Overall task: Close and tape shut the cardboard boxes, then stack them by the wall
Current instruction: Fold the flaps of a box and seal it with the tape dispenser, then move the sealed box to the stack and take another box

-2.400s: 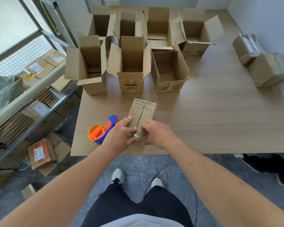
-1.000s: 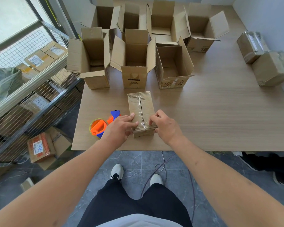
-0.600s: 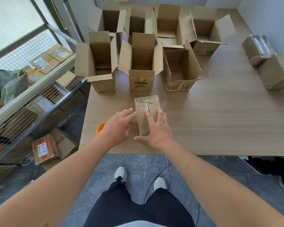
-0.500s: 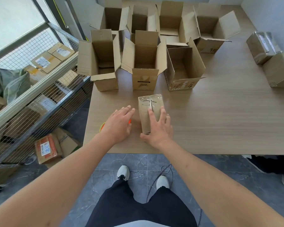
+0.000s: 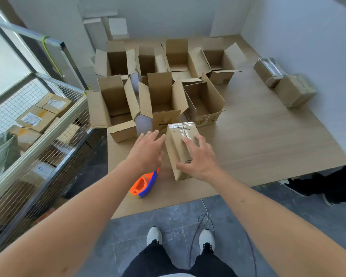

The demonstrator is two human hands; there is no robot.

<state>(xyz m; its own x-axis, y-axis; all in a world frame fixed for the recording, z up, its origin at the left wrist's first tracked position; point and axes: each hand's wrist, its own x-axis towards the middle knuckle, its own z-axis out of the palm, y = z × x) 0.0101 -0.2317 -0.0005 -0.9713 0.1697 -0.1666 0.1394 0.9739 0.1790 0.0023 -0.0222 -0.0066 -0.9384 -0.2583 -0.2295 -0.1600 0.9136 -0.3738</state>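
Half-hidden tape dispenser (image 5: 143, 184), blurred open boxes (image 5: 162, 100)

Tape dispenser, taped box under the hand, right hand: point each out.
tape dispenser (image 5: 142, 184), head view, orange body.
taped box (image 5: 175, 150), head view, left side face.
right hand (image 5: 198, 158), head view, back of hand.

Both bare forearms reach forward, the left hand (image 5: 148, 151) flat with straight, spread fingers and gripping nothing, the right hand (image 5: 198, 156) lying palm-down, its fingers splayed and barely curled.
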